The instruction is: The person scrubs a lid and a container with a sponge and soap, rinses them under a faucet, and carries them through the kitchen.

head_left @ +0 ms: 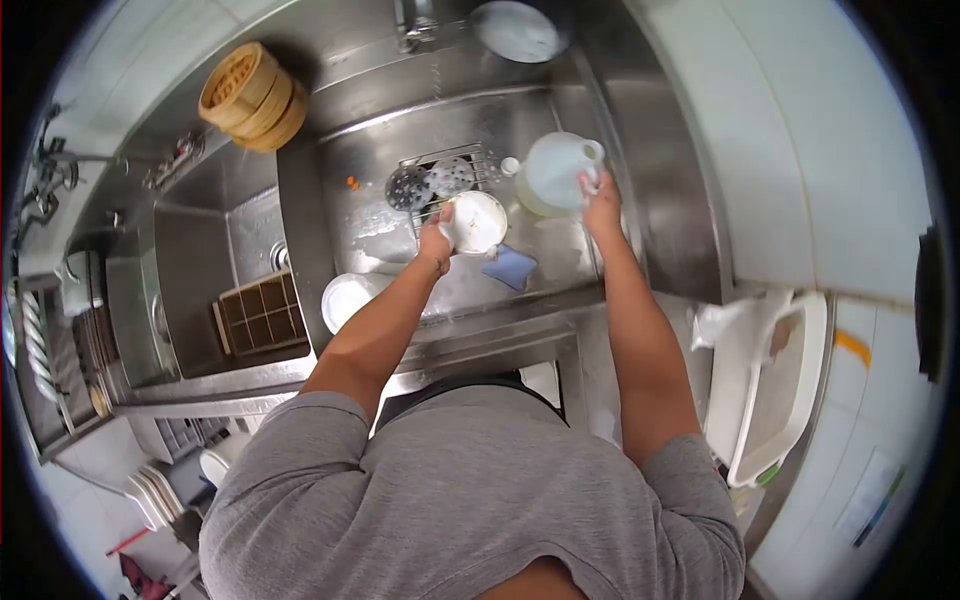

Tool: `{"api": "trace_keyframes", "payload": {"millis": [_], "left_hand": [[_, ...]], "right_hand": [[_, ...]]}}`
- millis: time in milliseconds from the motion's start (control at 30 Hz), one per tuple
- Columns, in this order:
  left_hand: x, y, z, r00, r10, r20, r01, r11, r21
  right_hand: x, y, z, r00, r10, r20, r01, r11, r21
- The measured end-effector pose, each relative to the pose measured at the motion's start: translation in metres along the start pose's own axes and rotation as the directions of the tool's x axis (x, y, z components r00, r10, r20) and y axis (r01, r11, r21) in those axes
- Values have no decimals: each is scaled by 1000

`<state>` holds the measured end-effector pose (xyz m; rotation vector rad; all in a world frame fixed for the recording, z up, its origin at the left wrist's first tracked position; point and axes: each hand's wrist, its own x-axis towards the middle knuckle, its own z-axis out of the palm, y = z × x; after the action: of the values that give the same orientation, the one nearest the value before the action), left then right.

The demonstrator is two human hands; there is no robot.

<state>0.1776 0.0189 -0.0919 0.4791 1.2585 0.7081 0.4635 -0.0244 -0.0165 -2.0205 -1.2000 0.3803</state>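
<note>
My left hand is closed on the rim of a small white bowl, which has whitish suds or residue inside. To its right, my right hand grips the handle of a translucent plastic jug. The jug is tilted, and a white round cap or mouth points left toward the bowl. Just below the bowl lies a blue sponge or cloth on the sink's steel surface. Behind the bowl, a dark perforated round piece and a foamy one rest on a wire rack.
Stacked bamboo steamers stand at the back left. A round shiny bowl sits behind, near the faucet. A white dish lies partly under my left forearm. The left basin holds a divided brown rack. A white tub stands right.
</note>
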Motion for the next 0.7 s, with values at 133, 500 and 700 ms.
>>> {"api": "trace_keyframes", "payload": {"millis": [133,500,700], "left_hand": [[36,15,-21,995,97,-29,-96,994,44],[68,30,-36,991,-42,-124,10,969,-249],[89,-4,-58,985,-160,61,169,962,-216]], "right_hand": [[6,-45,18,998,-59,31,57,997,49],[-2,-128,115,526,154,837,420,808,-413],[-25,-97,127,537,310,785,304,796,-523]]}}
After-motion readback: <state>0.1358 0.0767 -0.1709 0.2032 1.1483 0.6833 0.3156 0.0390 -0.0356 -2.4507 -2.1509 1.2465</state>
